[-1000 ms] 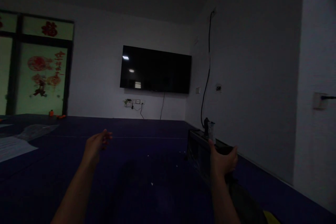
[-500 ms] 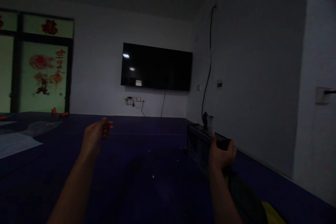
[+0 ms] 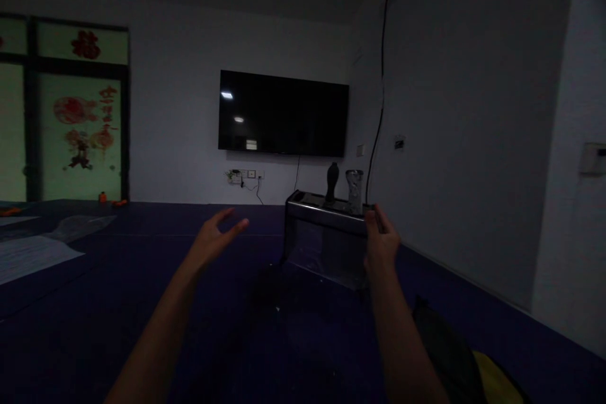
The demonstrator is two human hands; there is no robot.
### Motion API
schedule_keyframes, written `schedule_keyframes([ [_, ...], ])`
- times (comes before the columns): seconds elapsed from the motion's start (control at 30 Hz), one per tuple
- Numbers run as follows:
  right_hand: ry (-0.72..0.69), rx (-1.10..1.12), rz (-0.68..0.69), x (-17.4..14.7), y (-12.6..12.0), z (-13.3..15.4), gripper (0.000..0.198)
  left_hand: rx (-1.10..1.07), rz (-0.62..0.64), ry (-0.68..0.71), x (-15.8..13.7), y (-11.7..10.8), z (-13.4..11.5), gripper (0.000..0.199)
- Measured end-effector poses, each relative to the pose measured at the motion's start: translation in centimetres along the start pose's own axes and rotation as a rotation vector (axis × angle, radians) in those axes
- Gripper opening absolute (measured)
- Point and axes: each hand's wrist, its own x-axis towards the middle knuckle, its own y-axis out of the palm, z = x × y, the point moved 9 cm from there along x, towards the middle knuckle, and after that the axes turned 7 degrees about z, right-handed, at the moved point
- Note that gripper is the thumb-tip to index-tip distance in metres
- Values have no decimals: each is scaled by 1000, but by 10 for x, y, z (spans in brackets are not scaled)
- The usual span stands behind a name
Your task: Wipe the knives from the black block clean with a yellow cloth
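My right hand [image 3: 382,245] grips the right end of a low, black-framed stand [image 3: 322,218] with see-through film or a clear panel on its side. On the stand's top, a dark slender vase [image 3: 332,183] and a clear, glassy vase [image 3: 355,192] stand upright. The fingers' far side on the frame is partly hidden. To the left of the stand, my left hand [image 3: 214,241] hangs over the purple surface with thumb and fingers apart, holding nothing.
A dark and yellow bag-like item [image 3: 454,353] lies at the lower right. Papers [image 3: 38,255] and clear plastic film [image 3: 85,226] lie at left, near orange items [image 3: 103,197]. A television [image 3: 284,115] hangs on the far wall; a black cable [image 3: 380,113] runs down the right wall.
The stand has swung leftward, its long side now facing me more, with both vases plainly visible. My left hand has moved right and its fingers have spread. My right hand keeps hold of the end.
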Motion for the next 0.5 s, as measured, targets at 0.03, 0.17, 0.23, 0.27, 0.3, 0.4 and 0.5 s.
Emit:
schedule_keyframes([
  [0.03, 30, 37, 36, -4, 10, -1, 79, -1, 43, 24, 1, 6, 1, 77],
  [0.17, 152, 168, 181, -26, 52, -7, 71, -189, 199, 52, 1, 27, 15, 102],
  [0.23, 329, 387, 281, -44, 77, -18, 70, -326, 220, 66, 0, 29, 20, 108],
  [0.27, 395, 469, 319, -52, 88, -21, 69, -393, 228, 73, -1, 29, 20, 108],
  [0.3, 445, 529, 355, -60, 98, -22, 69, -453, 239, 81, -2, 28, 20, 106],
  [0.4, 510, 588, 382, -75, 112, -24, 66, -526, 247, 132, -4, 21, 13, 105],
  [0.5, 518, 593, 396, -83, 118, -26, 65, -506, 170, 143, -3, 11, 8, 102],
])
